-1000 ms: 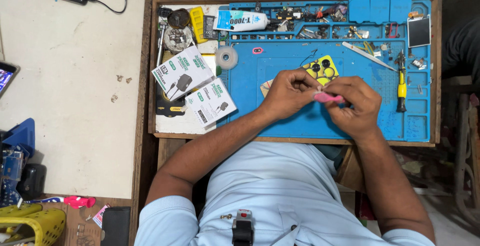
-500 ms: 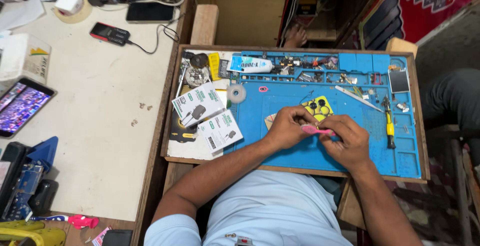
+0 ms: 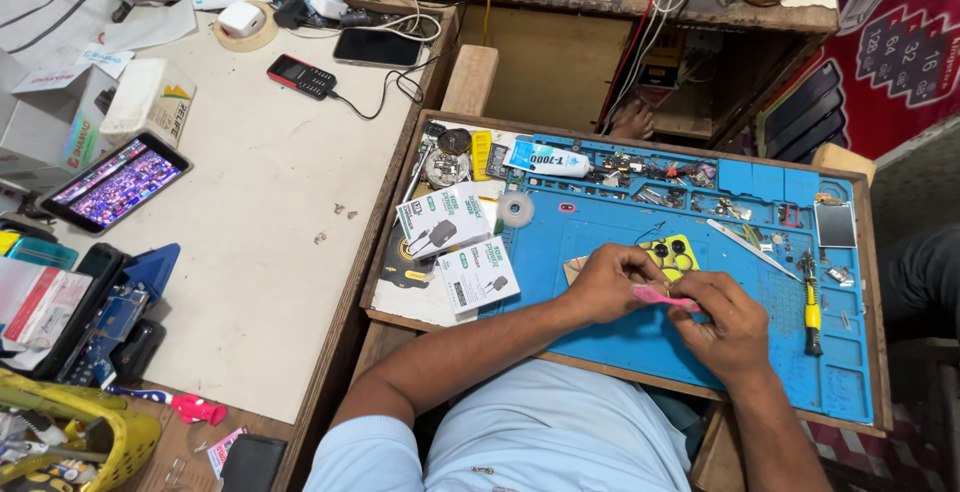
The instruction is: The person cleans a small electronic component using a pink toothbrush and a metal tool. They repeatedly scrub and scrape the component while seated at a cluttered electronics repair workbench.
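Here, a small pink tool (image 3: 664, 299) was held between both hands above the blue mat (image 3: 640, 352), near its middle. The left hand (image 3: 608, 284) was curled over one end, its fingers (image 3: 640, 264) closed about it, while the right hand (image 3: 727, 324) pinched the other end with fingers (image 3: 690, 314) shut on it. Just beyond the hands, a yellow phone cover (image 3: 678, 253) with round camera holes was laid flat on the mat, partly hidden by the left hand. Whether the pink tool touched the cover could not be told.

The mat was set in a wooden tray (image 3: 405, 214). At the tray's left, two white packets (image 3: 460, 248) were stacked on a sheet, with a roll of tape (image 3: 516, 210) just beside them. A white glue tube (image 3: 547, 160) was laid along the far edge among small parts. To the right, a pair of tweezers (image 3: 752, 249) was placed slanting, and a yellow-handled screwdriver (image 3: 811, 302) was laid near the right edge.

On the tabletop (image 3: 250, 242) to the left, a lit phone (image 3: 117, 181) was shown face up, and a small red keypad phone (image 3: 302, 77) was joined to a cable, well apart from the hands.
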